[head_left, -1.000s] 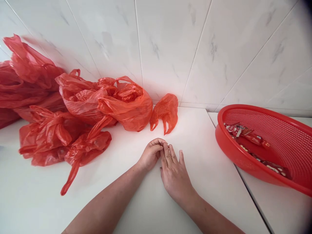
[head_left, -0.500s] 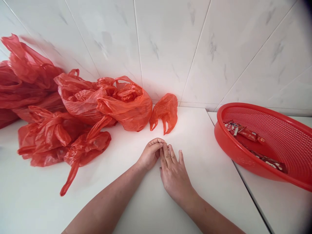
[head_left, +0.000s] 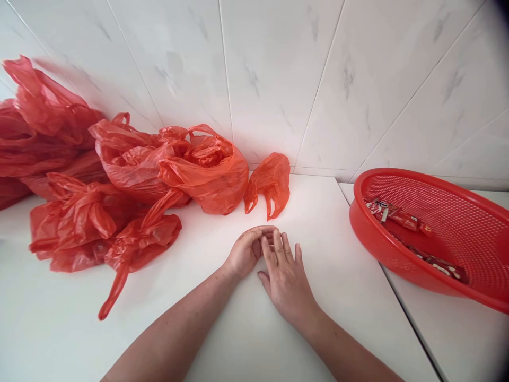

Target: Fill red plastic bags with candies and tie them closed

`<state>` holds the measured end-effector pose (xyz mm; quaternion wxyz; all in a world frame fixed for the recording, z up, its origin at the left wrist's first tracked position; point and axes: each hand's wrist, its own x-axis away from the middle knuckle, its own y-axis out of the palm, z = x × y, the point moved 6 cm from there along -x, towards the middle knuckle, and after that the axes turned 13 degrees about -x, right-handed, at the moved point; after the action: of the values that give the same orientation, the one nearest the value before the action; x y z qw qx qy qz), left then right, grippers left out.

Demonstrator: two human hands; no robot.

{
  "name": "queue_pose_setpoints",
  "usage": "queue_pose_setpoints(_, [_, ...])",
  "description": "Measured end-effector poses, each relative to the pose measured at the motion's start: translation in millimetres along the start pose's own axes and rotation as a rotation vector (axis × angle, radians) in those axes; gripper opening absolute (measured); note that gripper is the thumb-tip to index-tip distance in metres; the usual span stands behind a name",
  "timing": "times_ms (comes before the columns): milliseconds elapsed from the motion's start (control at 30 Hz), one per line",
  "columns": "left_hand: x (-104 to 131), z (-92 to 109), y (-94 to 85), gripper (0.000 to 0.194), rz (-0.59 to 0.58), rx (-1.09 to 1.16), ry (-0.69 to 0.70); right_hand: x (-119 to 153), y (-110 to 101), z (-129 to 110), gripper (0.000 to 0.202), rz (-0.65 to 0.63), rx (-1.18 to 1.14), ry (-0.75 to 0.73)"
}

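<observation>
Over the white tabletop [head_left: 222, 339], my left hand [head_left: 247, 252] curves inward with its fingers partly behind the other hand; nothing shows in it. My right hand [head_left: 286, 278] has its fingers stretched and apart, its fingertips against the left fingers. Just beyond both hands lies a small red plastic bag [head_left: 274, 178] with its handles toward me. A larger red plastic bag [head_left: 204, 183] bulges to its left. Nearer on the left sits a knotted red bag [head_left: 145, 241], one twisted end pointing at me.
More red bags [head_left: 51, 116] are heaped along the wall at far left. A red perforated basket [head_left: 368, 239] on the right holds several red snack packets [head_left: 401, 217]. A dark seam [head_left: 409, 318] runs across the tabletop, and a tiled wall [head_left: 270, 79] rises behind.
My left fingers have uncurled and reach further right behind the right fingers. My right hand has shifted slightly right and its thumb stands further out. Bags and basket stay put.
</observation>
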<state>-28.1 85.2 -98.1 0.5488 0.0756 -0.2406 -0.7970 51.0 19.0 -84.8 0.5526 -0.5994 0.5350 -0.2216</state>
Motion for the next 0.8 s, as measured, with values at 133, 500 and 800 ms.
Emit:
queue_pose_setpoints(133, [3.5, -1.8, 8.4, 0.040, -0.098, 0.036, -0.074, -3.0, -3.1, 11.4, 0.085, 0.086, -0.064, 0.044])
queue_pose_setpoints(500, [5.3, 9.4, 6.9, 0.060, -0.100, -0.141, 0.151, -17.7, -8.7, 60.2, 0.071, 0.126, -1.613, 0.344])
queue_pose_setpoints(800, [29.2, 7.9, 44.0, 0.083, -0.220, -1.380, 0.615, -22.3, -1.1, 87.5, 0.069, 0.165, -2.115, 0.481])
